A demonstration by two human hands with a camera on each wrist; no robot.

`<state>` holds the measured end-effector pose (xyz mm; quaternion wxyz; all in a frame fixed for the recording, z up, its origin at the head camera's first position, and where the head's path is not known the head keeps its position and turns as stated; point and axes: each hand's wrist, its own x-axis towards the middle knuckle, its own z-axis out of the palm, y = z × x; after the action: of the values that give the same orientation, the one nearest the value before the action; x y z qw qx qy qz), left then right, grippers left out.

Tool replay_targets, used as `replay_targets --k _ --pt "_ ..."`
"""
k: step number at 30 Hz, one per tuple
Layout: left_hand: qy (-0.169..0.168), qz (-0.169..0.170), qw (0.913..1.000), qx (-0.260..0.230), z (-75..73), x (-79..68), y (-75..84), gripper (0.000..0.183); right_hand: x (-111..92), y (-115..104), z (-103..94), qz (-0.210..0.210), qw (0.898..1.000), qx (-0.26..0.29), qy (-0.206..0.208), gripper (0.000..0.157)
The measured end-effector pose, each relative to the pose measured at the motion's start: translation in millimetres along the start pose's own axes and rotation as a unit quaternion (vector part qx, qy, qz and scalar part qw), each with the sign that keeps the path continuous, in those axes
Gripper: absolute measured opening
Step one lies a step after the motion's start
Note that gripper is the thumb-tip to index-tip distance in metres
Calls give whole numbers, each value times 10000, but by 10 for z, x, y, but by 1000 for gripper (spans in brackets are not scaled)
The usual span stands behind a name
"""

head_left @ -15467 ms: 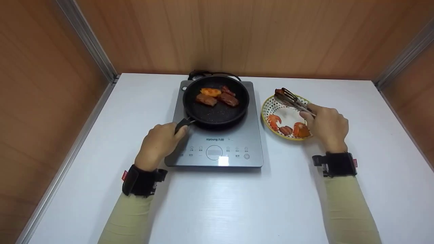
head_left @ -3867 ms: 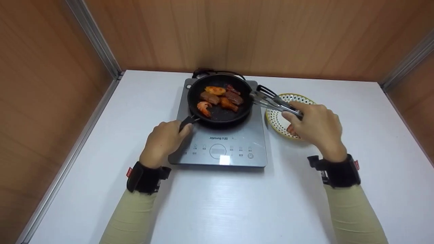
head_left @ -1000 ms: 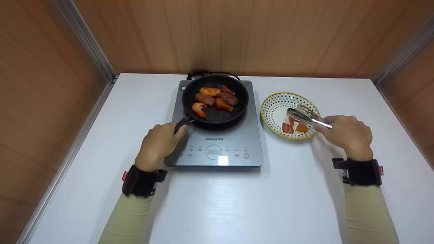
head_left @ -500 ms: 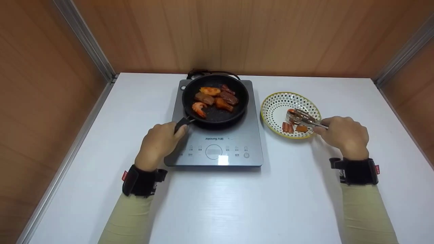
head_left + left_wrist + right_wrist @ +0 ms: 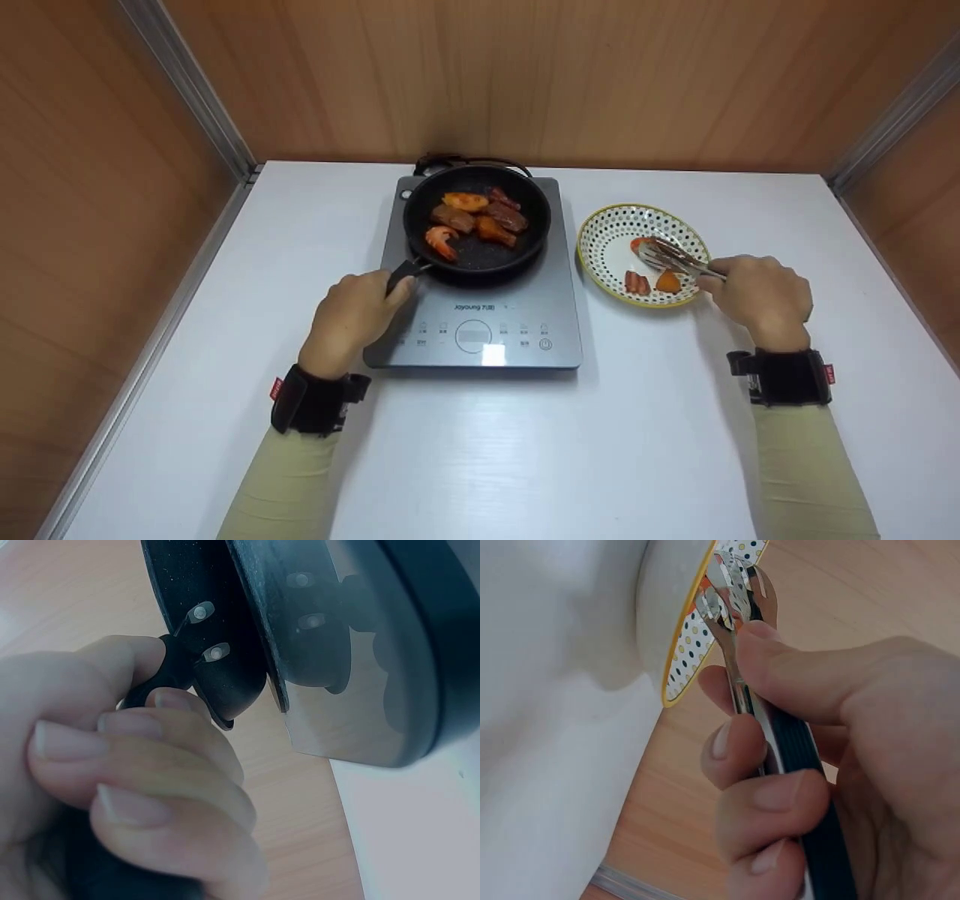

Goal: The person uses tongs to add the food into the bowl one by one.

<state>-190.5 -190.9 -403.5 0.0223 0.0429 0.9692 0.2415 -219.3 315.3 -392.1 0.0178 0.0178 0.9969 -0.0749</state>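
Note:
My left hand (image 5: 352, 319) grips the black handle (image 5: 403, 276) of a frying pan (image 5: 484, 260), which sits on an induction cooker (image 5: 517, 307). In the pan lie a shrimp (image 5: 441, 243), a drumstick (image 5: 495, 231), two brown meat slabs (image 5: 453, 218), a yellow-orange piece (image 5: 465, 202) and a dark red piece (image 5: 504, 198). My right hand (image 5: 761, 296) holds metal tongs (image 5: 780, 727), thumb on one arm and fingers curled round the other. Their heads are drawn together over an orange-red piece (image 5: 639, 245) in the dotted bowl (image 5: 607, 225), mostly covering it.
Also in the bowl are a striped reddish piece (image 5: 637, 283) and an orange piece (image 5: 668, 282). A black cable (image 5: 510, 163) runs behind the cooker. Wooden panels (image 5: 525, 82) wall the white table (image 5: 465, 457) at the back and sides.
Since the oldest frame, the drumstick and shrimp have gone from the bowl into the pan. Within the last second, the tongs have narrowed over the orange-red piece. The left hand keeps holding the handle.

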Motion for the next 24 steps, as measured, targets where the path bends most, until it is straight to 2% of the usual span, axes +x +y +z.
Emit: replay_targets --k 14,20,24 --pt "-91 -55 9999 -11 -15 0 1 43 9 55 13 -175 9994 9 303 41" --pt "-78 -50 10000 -10 -14 0 1 43 -33 14 -58 -278 9977 83 608 39" --pt "-75 -43 10000 -5 -15 -1 2 43 -103 -92 -142 -450 9944 165 937 36"
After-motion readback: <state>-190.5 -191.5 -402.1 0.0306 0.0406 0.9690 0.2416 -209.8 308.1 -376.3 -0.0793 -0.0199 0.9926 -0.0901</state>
